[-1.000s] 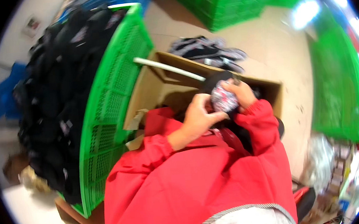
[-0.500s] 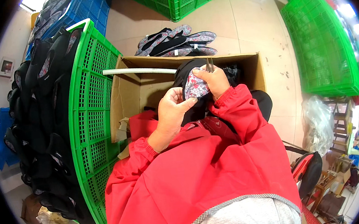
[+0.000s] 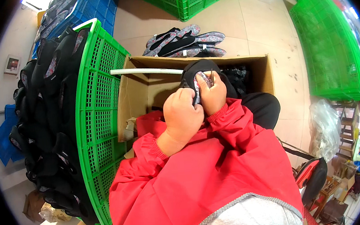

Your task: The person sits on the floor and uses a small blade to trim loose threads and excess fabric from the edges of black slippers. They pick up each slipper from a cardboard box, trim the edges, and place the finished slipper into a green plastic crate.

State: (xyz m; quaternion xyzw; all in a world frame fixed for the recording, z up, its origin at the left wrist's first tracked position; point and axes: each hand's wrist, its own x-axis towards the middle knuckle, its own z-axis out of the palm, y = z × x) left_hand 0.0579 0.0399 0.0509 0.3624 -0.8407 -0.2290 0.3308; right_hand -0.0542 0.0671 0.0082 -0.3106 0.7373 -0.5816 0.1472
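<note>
Over the cardboard box, both my hands work on a black cloth shoe (image 3: 188,72) with a floral lining. My left hand (image 3: 183,113) is closed on its near edge, knuckles up, and hides most of that side. Close beside it, my right hand (image 3: 213,96) pinches the lining at the opening, thumb laid along it. A slim dark metal tool, perhaps thread snips (image 3: 212,77), sticks up from the right hand's fingers; its lower part is hidden.
Below the hands stands an open cardboard box (image 3: 265,74), crossed at its far left by a white tube (image 3: 151,71). Black shoes (image 3: 47,123) fill a green crate (image 3: 89,132) on the left. Floral pieces (image 3: 185,42) lie beyond the box. Another green crate (image 3: 329,50) stands right.
My left hand has rolled over from an open pinch to a closed grip, knuckles up. Less floral lining shows between the hands. The whole view has shifted slightly.
</note>
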